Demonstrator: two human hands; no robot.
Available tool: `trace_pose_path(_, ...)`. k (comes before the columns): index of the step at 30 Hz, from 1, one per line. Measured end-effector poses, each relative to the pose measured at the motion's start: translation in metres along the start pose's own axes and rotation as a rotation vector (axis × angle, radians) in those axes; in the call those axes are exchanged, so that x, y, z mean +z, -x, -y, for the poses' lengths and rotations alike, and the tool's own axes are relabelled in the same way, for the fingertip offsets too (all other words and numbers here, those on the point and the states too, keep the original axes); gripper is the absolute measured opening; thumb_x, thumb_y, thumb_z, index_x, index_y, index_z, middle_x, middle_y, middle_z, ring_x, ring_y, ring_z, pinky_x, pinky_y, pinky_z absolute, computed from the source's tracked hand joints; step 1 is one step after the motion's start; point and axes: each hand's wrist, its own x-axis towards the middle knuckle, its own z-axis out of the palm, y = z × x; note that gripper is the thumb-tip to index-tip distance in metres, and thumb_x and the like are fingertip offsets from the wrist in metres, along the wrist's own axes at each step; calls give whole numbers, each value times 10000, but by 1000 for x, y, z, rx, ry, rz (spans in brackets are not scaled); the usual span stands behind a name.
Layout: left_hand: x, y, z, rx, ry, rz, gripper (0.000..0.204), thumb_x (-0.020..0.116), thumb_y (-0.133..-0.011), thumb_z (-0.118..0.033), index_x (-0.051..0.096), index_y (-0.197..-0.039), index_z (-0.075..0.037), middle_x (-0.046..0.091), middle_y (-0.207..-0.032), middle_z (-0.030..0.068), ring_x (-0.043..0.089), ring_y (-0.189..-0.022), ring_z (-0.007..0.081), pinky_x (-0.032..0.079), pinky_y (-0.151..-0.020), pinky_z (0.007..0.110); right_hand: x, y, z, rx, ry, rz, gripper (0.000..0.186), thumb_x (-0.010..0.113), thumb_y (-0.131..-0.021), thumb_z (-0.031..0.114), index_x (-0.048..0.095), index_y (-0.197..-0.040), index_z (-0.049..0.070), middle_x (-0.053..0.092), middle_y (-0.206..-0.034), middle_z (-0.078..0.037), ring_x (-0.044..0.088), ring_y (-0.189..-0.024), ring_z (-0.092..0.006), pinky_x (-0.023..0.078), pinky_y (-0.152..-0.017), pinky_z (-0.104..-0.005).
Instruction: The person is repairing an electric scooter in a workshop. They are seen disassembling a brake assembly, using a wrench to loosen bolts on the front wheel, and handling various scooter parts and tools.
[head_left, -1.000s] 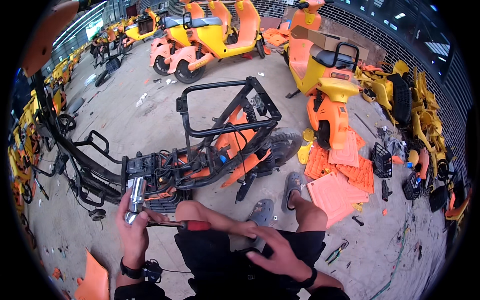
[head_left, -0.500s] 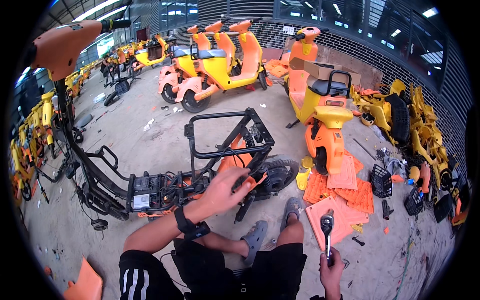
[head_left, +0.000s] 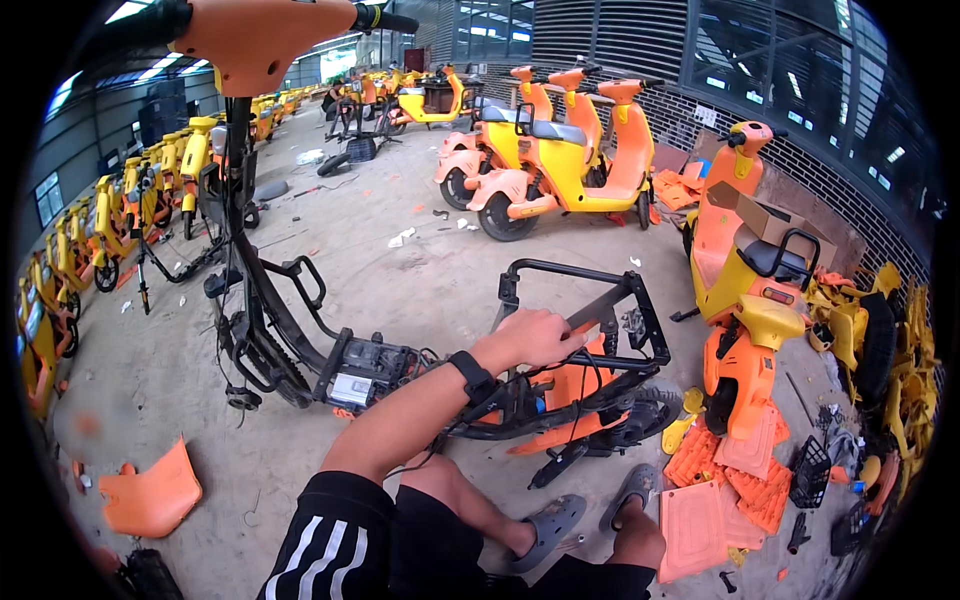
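A stripped scooter lies in front of me, its black tube frame [head_left: 600, 280] bare. My left hand [head_left: 535, 338] reaches forward, fingers curled over a frame tube just above an orange body panel [head_left: 575, 385]; a black band sits on that wrist. A black control box [head_left: 365, 368] with loose cables sits low in the frame, left of the hand. The scooter's orange handlebar head [head_left: 250, 40] rises at the top left. My right hand is out of the picture. My knees and grey sandals [head_left: 550, 530] are at the bottom.
An orange-and-yellow scooter [head_left: 750, 290] stands close on the right, with flat orange panels [head_left: 740, 470] and a black basket [head_left: 810, 470] on the floor beside it. Three more scooters [head_left: 560, 170] stand behind. A loose orange cover [head_left: 150, 495] lies at the lower left.
My head has lifted, so the view shows more of the hall. The right hand with its ratchet wrench has dropped out of view. The left hand stays on the frame.
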Motion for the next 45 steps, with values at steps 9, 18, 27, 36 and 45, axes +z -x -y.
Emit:
trace_pose_path(9, 9, 5, -1, -24, -27, -154, 500, 458, -872, -445, 692, -795, -11, 653, -776, 215, 638, -766, 388, 511, -737, 453, -32, -59, 24, -207, 431, 238, 271, 557, -843, 176, 637, -1080, 70, 656, -705, -85, 610, -565, -214, 494, -511, -353)
trace_pose_path(18, 16, 14, 2, -65, -61, -292, 387, 524, -797, -359, 696, -739, -17, 641, -715, 208, 633, -716, 377, 517, -696, 438, -80, -114, 92, -355, 628, 353, 279, 562, -827, 184, 638, -1071, 72, 658, -712, -93, 621, -590, -223, 500, -526, -358)
trace_pose_path(27, 14, 6, 1, -83, -110, -284, 371, 524, -784, -345, 700, -723, -24, 633, -684, 204, 628, -698, 381, 515, -700, 437, -85, -136, 105, -404, 753, 419, 287, 567, -811, 193, 640, -1062, 74, 660, -720, -101, 632, -616, -232, 506, -541, -363)
trace_pose_path(36, 13, 7, 7, -49, -26, -257, 361, 551, -767, -331, 674, -735, 7, 646, -744, 205, 642, -739, 364, 517, -717, 430, -74, -106, 113, -388, 829, 401, 295, 572, -795, 201, 642, -1053, 75, 662, -727, -109, 643, -641, -241, 513, -555, -368)
trace_pose_path(45, 16, 6, 6, -76, -8, -250, 307, 577, -744, -309, 709, -809, -40, 682, -851, 156, 662, -832, 308, 510, -784, 390, -89, -85, 100, -348, 902, 352, 303, 577, -779, 210, 644, -1043, 77, 664, -735, -117, 654, -667, -249, 519, -570, -372)
